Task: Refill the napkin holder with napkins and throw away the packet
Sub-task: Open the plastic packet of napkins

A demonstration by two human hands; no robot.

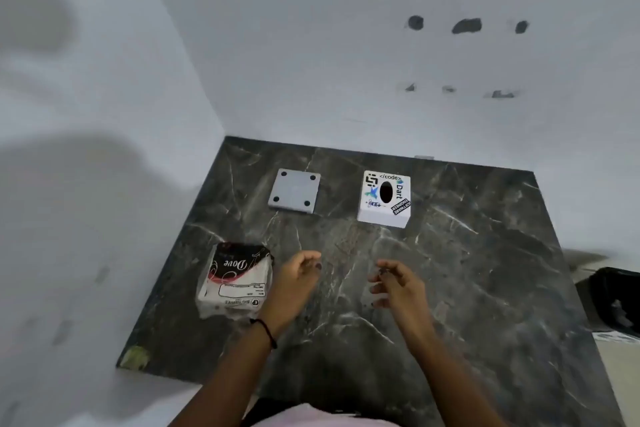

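Note:
A white cube napkin holder (383, 199) with stickers and a dark oval slot on top stands at the back of the dark marble counter (467, 270). Its flat grey base plate (295, 190), with a dark dot at each corner, lies apart to its left. A sealed napkin packet (233, 281), white with a black and red print, lies at the left of the counter. My left hand (298, 279) hovers just right of the packet, fingers loosely curled, holding nothing. My right hand (394, 284) hovers over the counter's middle, fingers apart and empty.
White walls meet in a corner behind and to the left of the counter. A black bin (613, 302) stands beyond the counter's right edge. A greenish chip (136, 355) marks the front left corner.

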